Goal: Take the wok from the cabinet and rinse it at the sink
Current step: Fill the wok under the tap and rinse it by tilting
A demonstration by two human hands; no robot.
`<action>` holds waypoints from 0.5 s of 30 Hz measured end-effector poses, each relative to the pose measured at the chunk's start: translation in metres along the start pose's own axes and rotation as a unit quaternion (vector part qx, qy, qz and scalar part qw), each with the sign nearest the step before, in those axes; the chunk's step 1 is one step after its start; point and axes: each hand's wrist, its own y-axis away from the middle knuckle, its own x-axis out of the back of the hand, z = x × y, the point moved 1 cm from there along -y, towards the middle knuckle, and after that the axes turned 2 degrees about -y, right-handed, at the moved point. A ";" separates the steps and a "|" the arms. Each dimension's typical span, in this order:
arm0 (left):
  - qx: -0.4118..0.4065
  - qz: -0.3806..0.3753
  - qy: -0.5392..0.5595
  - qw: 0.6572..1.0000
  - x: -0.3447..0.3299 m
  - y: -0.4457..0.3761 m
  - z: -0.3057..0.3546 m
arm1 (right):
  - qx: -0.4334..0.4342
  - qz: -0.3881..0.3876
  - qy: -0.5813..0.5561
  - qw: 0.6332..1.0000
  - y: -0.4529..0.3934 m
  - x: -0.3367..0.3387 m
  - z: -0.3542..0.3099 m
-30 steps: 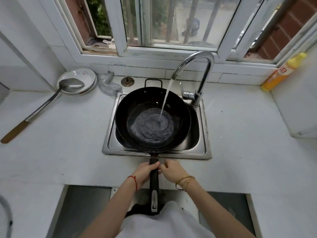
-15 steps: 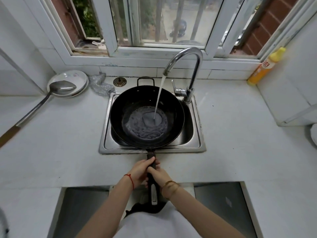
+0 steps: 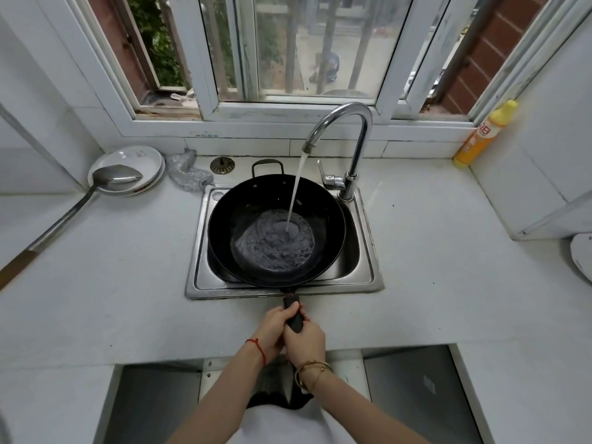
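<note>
Wok (image 3: 256,200): black, round, seated in the stainless sink (image 3: 368,270) with its body filling most of the basin and its rim near the level of the sink edge. A small loop handle (image 3: 267,166) at the far side projects past the back rim of the sink toward the window. The long handle (image 3: 293,312) extends over the front edge of the sink and across the white countertop (image 3: 448,267) toward the person. Left hand (image 3: 272,328): fingers curled around the long handle, gripping it from the left side; a red cord is worn at the wrist. Right hand (image 3: 306,341): fingers wrapped around the same handle just behind and beside the left hand, touching it; gold bangles are worn at the wrist. Both hands hold the handle firmly, and only a short section of it shows between them and the sink edge. Faucet (image 3: 355,136): chrome gooseneck type, mounted at the back right corner of the sink, running. The water stream (image 3: 296,190) falls into the wok right of centre, and a shallow, rippled pool covers the wok bottom. On the counter to the left, a long metal ladle (image 3: 117,179) rests with its bowl on a stack of white plates (image 3: 144,155). A crumpled plastic bag (image 3: 187,174) and a sink strainer (image 3: 222,164) lie behind the sink. A yellow bottle (image 3: 480,136) stands at the back right corner, well apart from the sink.
</note>
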 end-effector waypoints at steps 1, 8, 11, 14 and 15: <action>0.000 -0.002 0.001 1.000 -0.002 0.000 -0.001 | 0.011 0.001 0.009 1.000 0.000 0.003 0.002; -0.016 -0.045 0.007 0.999 -0.014 0.000 0.002 | 0.104 -0.003 0.059 0.993 -0.002 0.026 0.003; -0.044 -0.043 -0.021 0.998 -0.022 0.004 0.005 | 0.113 -0.021 0.043 0.992 -0.003 0.034 0.000; -0.076 -0.008 -0.066 0.995 -0.026 0.010 0.006 | 0.098 -0.041 0.022 0.994 -0.001 0.038 -0.001; -0.088 0.008 -0.083 0.993 -0.027 0.012 0.006 | 0.085 -0.047 0.015 0.995 0.000 0.038 -0.001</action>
